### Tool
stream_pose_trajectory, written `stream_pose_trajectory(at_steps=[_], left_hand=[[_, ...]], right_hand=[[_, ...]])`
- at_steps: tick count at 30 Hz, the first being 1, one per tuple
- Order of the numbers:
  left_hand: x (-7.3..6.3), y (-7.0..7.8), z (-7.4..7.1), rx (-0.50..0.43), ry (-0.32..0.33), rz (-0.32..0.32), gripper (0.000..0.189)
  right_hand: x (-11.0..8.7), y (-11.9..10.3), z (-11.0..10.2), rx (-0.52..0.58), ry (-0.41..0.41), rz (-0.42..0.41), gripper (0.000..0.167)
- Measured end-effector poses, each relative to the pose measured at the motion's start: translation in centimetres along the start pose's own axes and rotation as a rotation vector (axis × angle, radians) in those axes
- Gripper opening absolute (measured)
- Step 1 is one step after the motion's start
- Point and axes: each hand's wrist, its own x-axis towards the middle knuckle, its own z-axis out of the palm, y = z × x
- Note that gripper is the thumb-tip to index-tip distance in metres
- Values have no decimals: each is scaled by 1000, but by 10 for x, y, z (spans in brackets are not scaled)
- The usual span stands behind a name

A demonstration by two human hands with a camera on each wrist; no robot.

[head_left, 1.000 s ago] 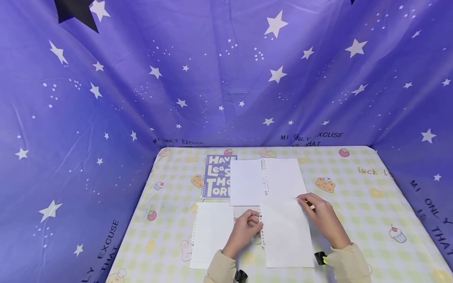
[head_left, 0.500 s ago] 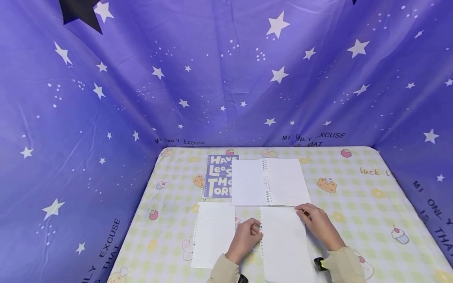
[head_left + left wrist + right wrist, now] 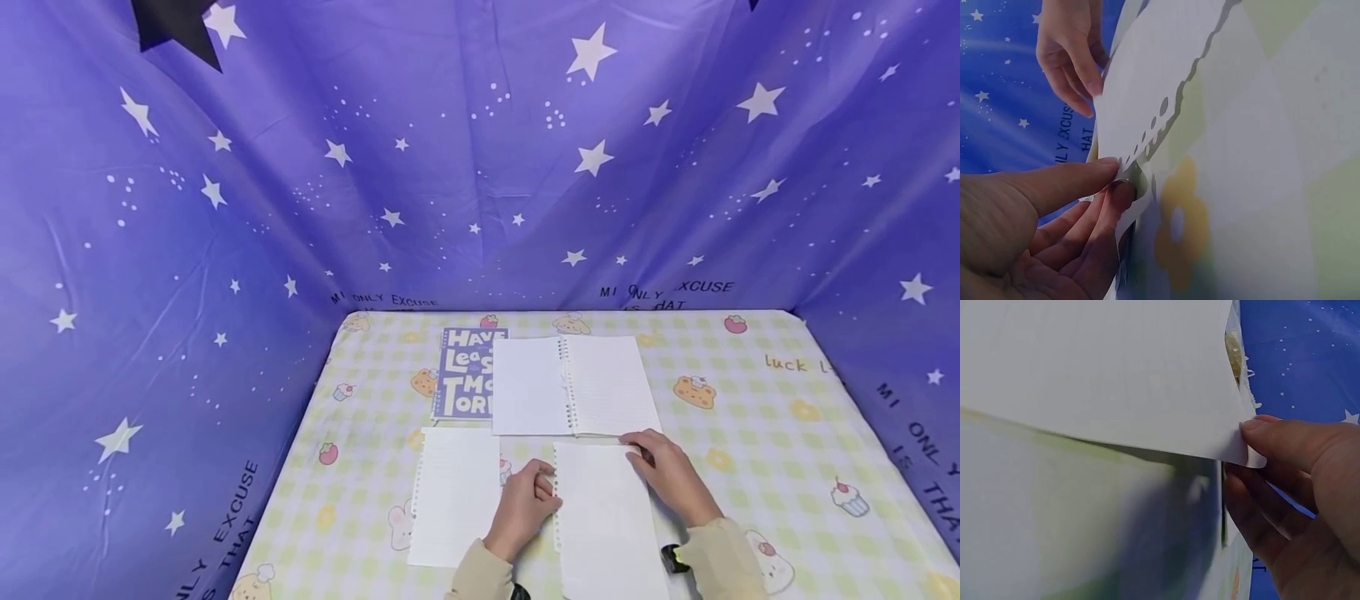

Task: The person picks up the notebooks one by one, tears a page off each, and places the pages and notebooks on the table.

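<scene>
A loose white sheet (image 3: 607, 525) with a torn, hole-punched left edge lies in front of the person in the head view. My left hand (image 3: 522, 510) pinches that punched edge between thumb and fingers; the left wrist view shows the thumb (image 3: 1085, 178) on top, beside the holes. At the far right corner, my right hand (image 3: 672, 475) pinches the sheet. In the right wrist view, this corner (image 3: 1229, 447) is raised off the cloth, with the thumb above and fingers below. Just beyond the sheet an open spiral notebook (image 3: 615, 387) lies flat with blank-looking pages.
Left of the left hand lies another punched loose sheet (image 3: 454, 500). A purple notebook (image 3: 465, 375) with large white lettering sits partly under the open notebook's left side. A checked cloth (image 3: 757, 442) covers the table, and a blue star-printed curtain (image 3: 480, 167) surrounds it.
Both hands have drawn the sheet toward the person, off the open notebook's lower right page, which now shows whole. The notebooks and the other sheet stay in place.
</scene>
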Motion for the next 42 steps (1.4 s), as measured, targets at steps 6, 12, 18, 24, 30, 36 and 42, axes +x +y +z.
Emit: stream_pose_trajectory(at_steps=[6, 12, 18, 24, 30, 36, 42], left_hand=[[1, 0, -1, -7, 6, -2, 35], [3, -1, -8, -18, 27, 6, 26], [15, 2, -24, 3, 98, 3, 18], [30, 2, -40, -1, 228, -79, 22], [40, 1, -55, 101, 379, -108, 23], [44, -1, -60, 170, 404, -153, 33], [47, -4, -60, 130, 373, -204, 39]], right_hand=[[-3, 1, 3, -42, 18, -8, 26], [-3, -4, 3, -69, 31, -14, 24], [5, -13, 4, -70, 51, -28, 26], [16, -22, 11, -57, 92, -70, 31], [32, -34, 23, -69, 105, -67, 43], [47, -46, 36, -74, 43, -55, 60], [53, -52, 49, -66, -3, -28, 64]])
